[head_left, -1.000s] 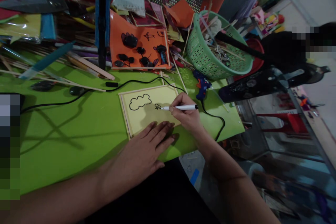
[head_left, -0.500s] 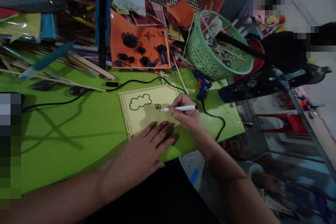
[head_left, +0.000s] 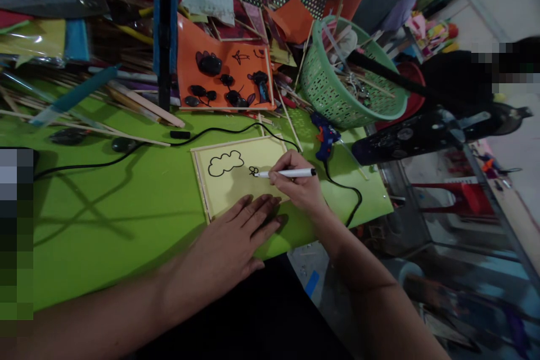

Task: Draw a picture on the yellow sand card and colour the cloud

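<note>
Along the green desk's (head_left: 105, 197) front edge, gripping white marker (head_left: 295, 172) in right hand (head_left: 301, 187), with tip at the small drawing (head_left: 253, 170) beside cloud outline (head_left: 226, 163) on yellow card (head_left: 223, 194). Pressing left hand (head_left: 240, 230) flat over the card's lower edge, grasping nothing. Could smear possibly wet ink by dragging right hand across, or spoil the stroke by letting the card slip. Compared with 0.5 s ago, shifted marker and right hand slightly left; keeping left hand in place.
</note>
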The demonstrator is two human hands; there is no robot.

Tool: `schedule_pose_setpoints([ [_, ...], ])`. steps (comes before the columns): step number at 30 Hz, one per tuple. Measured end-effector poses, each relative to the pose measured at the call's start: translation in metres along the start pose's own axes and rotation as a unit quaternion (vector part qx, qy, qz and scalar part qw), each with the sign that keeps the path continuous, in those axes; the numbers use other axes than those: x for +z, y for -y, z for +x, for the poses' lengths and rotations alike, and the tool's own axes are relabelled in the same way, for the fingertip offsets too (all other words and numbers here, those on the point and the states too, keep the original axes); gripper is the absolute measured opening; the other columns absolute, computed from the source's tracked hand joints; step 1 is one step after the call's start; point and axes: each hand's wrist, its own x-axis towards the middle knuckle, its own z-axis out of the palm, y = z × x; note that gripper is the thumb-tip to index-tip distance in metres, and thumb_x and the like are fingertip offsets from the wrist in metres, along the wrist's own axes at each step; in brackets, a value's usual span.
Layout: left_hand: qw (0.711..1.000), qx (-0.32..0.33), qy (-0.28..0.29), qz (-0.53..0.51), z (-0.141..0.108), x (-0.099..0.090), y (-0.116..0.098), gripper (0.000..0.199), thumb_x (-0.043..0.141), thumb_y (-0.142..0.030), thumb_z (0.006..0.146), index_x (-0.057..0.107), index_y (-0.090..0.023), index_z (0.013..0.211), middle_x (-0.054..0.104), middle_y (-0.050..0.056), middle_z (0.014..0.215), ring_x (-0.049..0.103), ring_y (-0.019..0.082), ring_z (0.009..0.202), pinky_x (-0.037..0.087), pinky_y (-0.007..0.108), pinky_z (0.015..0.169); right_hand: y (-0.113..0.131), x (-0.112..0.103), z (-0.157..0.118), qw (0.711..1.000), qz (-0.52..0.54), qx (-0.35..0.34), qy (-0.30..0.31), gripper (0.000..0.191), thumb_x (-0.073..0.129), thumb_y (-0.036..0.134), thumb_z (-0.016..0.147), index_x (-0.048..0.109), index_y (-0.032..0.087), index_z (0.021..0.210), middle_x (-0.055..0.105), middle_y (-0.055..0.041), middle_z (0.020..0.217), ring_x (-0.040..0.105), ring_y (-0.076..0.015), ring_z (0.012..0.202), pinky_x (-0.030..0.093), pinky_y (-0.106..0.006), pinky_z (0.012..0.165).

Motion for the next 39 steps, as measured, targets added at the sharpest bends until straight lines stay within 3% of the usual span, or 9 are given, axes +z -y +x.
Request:
schedule_pose_setpoints([
  [25,1.000,-0.003,0.005,-0.015,0.0016,-0.0035,-0.0002,0.073,0.063,-0.050,0.097,0.042,-0.017,0.159,0.040,0.017,0.169,0.033,0.034,0.158,0.024,0.052,0.129,0.0013,0.0013,-0.0013,0.999,0.021,0.016,0.044,0.015,0.072,0.031,0.087,0.060,0.023,0.083,0.064,0.0017,0.075,0.057,-0.0139,0.067,0.043,-0.027,0.061],
  [39,1.000,-0.003,0.001,-0.012,0.0009,-0.0014,0.0006,0.075,0.064,-0.050,0.097,0.039,-0.018,0.160,0.036,0.016,0.171,0.033,0.034,0.158,0.024,0.050,0.129,-0.0030,0.0006,-0.0001,1.000,0.008,0.007,0.022,0.016,0.072,0.031,0.088,0.059,0.023,0.085,0.064,0.0019,0.076,0.060,-0.0150,0.068,0.044,-0.029,0.064],
])
